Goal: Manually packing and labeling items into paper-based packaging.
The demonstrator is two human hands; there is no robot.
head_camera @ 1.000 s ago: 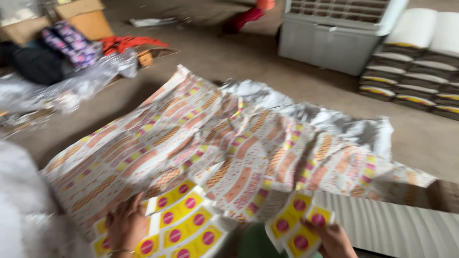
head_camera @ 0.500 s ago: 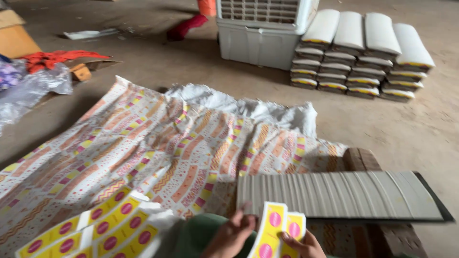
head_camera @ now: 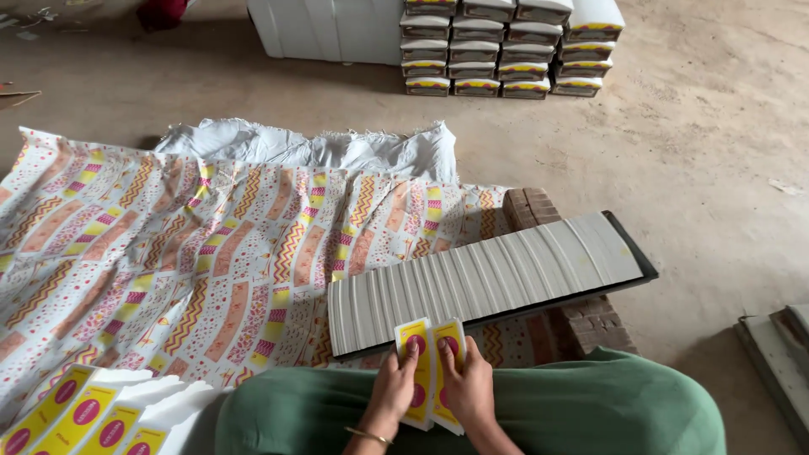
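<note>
My left hand (head_camera: 393, 386) and my right hand (head_camera: 465, 388) sit side by side over my green-clothed lap (head_camera: 590, 409), each gripping a yellow card with pink circles (head_camera: 431, 337). The cards stand upright, touching each other. Just beyond them lies a long fanned row of white card blanks (head_camera: 497, 274) on a dark board propped on bricks (head_camera: 594, 324). More yellow cards (head_camera: 80, 413) are spread at the lower left on white paper.
A patterned printed sheet (head_camera: 185, 244) covers the floor on the left, with a white sack (head_camera: 320, 147) behind it. Stacked packs (head_camera: 506, 46) and a white cooler (head_camera: 329, 29) stand at the back. A grey stack (head_camera: 779, 354) lies at the right edge.
The view swung right and down. My left hand left the yellow cards at the lower left and joined my right hand on the cards over my lap.
</note>
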